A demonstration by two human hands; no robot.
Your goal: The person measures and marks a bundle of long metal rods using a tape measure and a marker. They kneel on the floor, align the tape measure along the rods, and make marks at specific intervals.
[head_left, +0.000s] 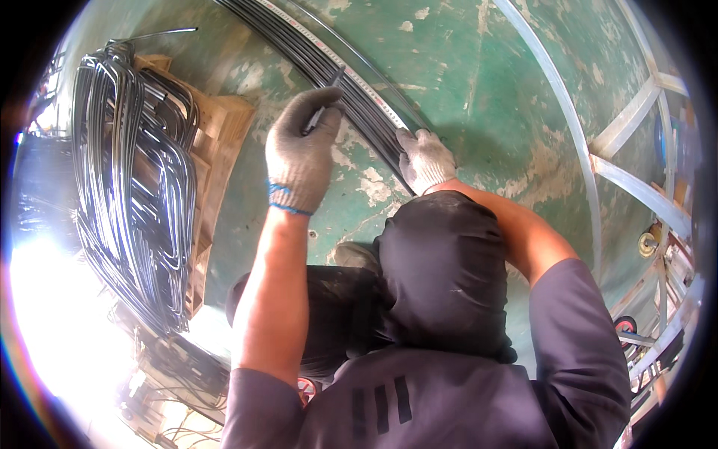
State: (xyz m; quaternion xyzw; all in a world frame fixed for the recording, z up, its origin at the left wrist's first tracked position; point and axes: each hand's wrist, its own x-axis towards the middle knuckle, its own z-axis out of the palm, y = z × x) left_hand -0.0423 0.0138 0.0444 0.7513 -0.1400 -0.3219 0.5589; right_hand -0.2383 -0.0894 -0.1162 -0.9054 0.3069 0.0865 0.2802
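Observation:
Long dark metal rods (pixel 307 63) lie side by side in a bundle on the green floor, running away to the upper left. Along the bundle stretches a white measuring tape (pixel 349 75). My right hand (pixel 427 160), in a pale knitted glove, grips the near end of the tape against the rods; its fingertips are partly hidden. Over the left side of the bundle, my gloved left hand (pixel 299 153) is closed around a marker pen (pixel 315 119), with its dark end pointing up toward the rods. One thinner rod (pixel 366 71) lies apart, right of the tape.
At the left, a large stack of bent metal tubes (pixel 112 172) rests on a wooden pallet (pixel 224 123). A pale metal frame (pixel 572 112) curves along the right, with a wheel (pixel 625 326) near its lower part. My bent knee (pixel 445 269) is close below the right hand.

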